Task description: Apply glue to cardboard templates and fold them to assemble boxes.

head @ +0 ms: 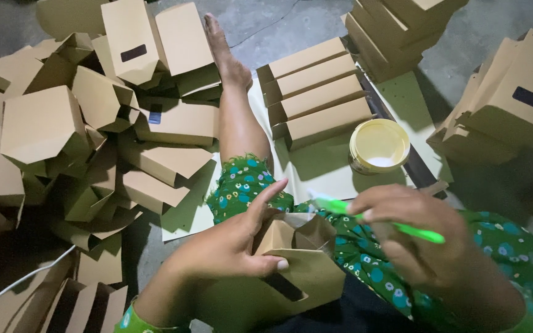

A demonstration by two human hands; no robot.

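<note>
The person is sitting on the floor with a half-folded brown cardboard box (291, 259) resting in the lap, its end flaps standing open. The left hand (226, 246) is gripping this box, thumb pressed on its front face near a dark rectangular window and fingers curling over the open flap. The right hand (427, 237) is closing around a bright green plastic brush (377, 219), whose pale tip is pointing at the box's open end, just above the flaps.

Just beyond the knee, a round cream-coloured tub of white paste (379, 145) is standing on a pale green sheet (322, 169) spread over the floor. Behind the tub, four flat-folded brown boxes (316, 92) are lying in an overlapping row. A loose heap of assembled brown boxes (87, 117) is filling the left side, beside the person's outstretched bare leg (235, 111). More stacked boxes (513, 98) are sitting at the right.
</note>
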